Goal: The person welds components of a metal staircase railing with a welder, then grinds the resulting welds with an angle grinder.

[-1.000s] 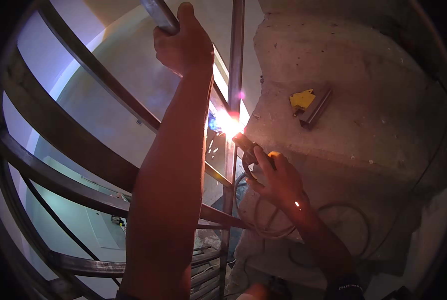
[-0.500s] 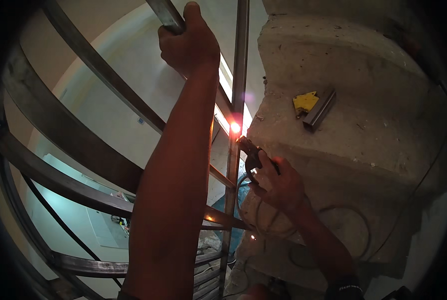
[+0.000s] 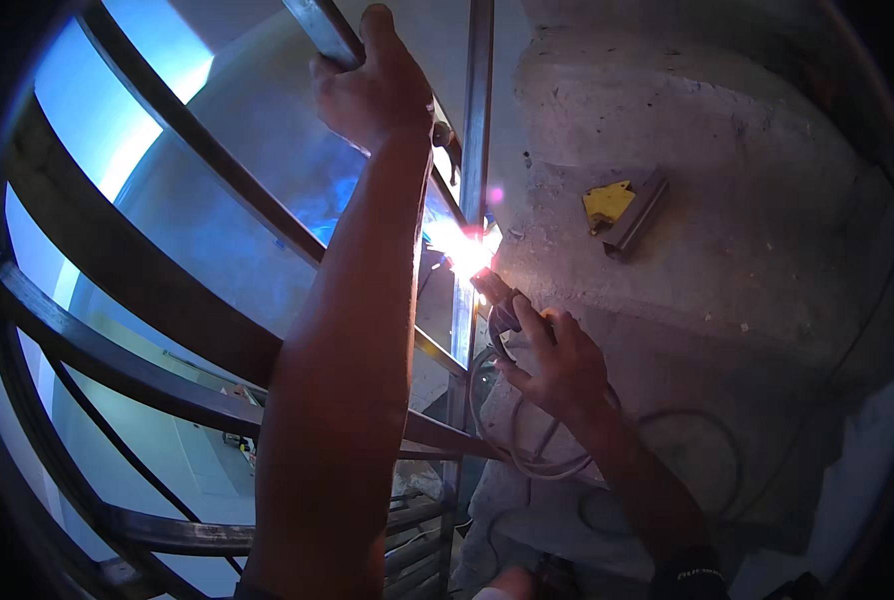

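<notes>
My left hand (image 3: 372, 90) grips a square metal tube (image 3: 322, 25) at the upper left of the railing, its forearm stretching down across the bars. My right hand (image 3: 562, 365), lower right, is closed on a dark welding torch (image 3: 505, 310) with a cable. The torch tip points at a glaring white arc (image 3: 465, 248) where a slanted tube meets an upright metal post (image 3: 478, 100). Glare hides the joint itself.
Curved railing bars (image 3: 137, 270) fill the left, over a pale drop below. Rough concrete steps (image 3: 757, 250) run down the right, holding a yellow arrow-shaped piece (image 3: 604, 203) and a short metal tube (image 3: 635, 218). Cable loops (image 3: 692, 412) lie lower on them.
The arc, shrunk to a small red glow half a second ago, now flares bright again, throwing blue-white light on wall and bars. Both my hands keep nearly the same positions.
</notes>
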`<state>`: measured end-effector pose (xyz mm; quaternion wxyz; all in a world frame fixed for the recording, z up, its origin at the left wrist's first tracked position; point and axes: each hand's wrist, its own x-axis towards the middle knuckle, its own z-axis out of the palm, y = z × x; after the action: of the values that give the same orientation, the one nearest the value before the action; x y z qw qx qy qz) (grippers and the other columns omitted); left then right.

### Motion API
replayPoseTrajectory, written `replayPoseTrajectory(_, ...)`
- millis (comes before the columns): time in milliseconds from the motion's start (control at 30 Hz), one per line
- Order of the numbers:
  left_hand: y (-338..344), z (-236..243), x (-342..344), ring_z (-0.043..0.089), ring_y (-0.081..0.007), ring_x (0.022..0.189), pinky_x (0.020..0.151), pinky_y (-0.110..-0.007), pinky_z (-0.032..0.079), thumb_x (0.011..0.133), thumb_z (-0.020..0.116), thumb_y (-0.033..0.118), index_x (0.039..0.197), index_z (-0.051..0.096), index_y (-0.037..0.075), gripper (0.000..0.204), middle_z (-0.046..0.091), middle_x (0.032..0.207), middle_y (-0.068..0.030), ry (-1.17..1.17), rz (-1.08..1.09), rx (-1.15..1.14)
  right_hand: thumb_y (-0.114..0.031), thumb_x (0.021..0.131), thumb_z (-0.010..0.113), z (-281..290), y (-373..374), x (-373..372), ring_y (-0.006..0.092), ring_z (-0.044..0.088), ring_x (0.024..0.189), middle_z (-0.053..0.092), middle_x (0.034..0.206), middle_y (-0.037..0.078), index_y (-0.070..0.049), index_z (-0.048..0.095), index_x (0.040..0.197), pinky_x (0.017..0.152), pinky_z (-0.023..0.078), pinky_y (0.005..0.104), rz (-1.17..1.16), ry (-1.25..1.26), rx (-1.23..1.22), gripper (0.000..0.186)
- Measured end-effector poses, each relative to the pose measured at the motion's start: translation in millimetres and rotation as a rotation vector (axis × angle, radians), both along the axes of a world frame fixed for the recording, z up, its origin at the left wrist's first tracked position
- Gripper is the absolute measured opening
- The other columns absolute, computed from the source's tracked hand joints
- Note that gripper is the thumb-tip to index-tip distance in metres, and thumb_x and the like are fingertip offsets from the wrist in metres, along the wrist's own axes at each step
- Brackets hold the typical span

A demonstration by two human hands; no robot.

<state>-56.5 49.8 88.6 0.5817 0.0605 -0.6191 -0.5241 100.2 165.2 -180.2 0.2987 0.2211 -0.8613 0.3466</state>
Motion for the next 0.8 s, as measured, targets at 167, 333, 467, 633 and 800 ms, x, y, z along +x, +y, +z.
replayPoseTrajectory(167, 4, 0, 1, 0.066, -0.0256, 0.081, 0.080, -0.040, 0.051, 0.075, 0.078, 0.050, 0.096, 0.071, -0.005, 0.059, 0.069, 0.087, -0.0141, -0.021, -0.003, 0.015, -0.038, 0.071, 0.087, -5, 3, -1, 0.0264, 0.066, 0.088, 0.060, 0.109, 0.011, -0.019, 0.053, 0.149, 0.072, 0.057, 0.0376, 0.000, 0.005, -0.015, 0.087)
replayPoseTrajectory(333, 6, 4, 13, 0.065, -0.0234, 0.081, 0.081, -0.041, 0.051, 0.078, 0.076, 0.050, 0.097, 0.067, -0.004, 0.058, 0.067, 0.088, -0.0120, -0.114, 0.023, 0.006, -0.044, 0.076, 0.084, -13, -1, 2, 0.0265, 0.066, 0.085, 0.061, 0.110, 0.013, -0.020, 0.055, 0.149, 0.069, 0.058, 0.0391, 0.060, 0.050, -0.032, 0.082)
replayPoseTrajectory(467, 5, 3, 18, 0.063, -0.0230, 0.079, 0.081, -0.041, 0.051, 0.079, 0.076, 0.049, 0.097, 0.067, -0.003, 0.055, 0.066, 0.085, -0.0106, -0.145, -0.054, -0.023, -0.041, 0.074, 0.086, -13, -1, 1, 0.0261, 0.066, 0.084, 0.061, 0.109, 0.012, -0.020, 0.055, 0.149, 0.068, 0.057, 0.0394, 0.017, 0.088, -0.060, 0.083)
replayPoseTrajectory(633, 7, 3, 16, 0.062, -0.0222, 0.079, 0.079, -0.040, 0.050, 0.079, 0.076, 0.047, 0.095, 0.065, -0.002, 0.052, 0.064, 0.085, -0.0094, -0.120, -0.084, 0.026, -0.038, 0.070, 0.089, -6, 1, 3, 0.0260, 0.066, 0.088, 0.060, 0.109, 0.011, -0.019, 0.054, 0.149, 0.072, 0.058, 0.0386, 0.009, 0.054, -0.052, 0.089)
replayPoseTrajectory(800, 6, 2, 14, 0.062, -0.0232, 0.069, 0.071, -0.040, 0.052, 0.079, 0.073, 0.047, 0.089, 0.061, -0.001, 0.050, 0.064, 0.079, -0.0109, -0.096, -0.067, 0.000, -0.037, 0.065, 0.092, -7, 1, 0, 0.0261, 0.066, 0.091, 0.060, 0.110, 0.011, -0.019, 0.054, 0.149, 0.074, 0.058, 0.0378, 0.001, 0.050, -0.057, 0.094)
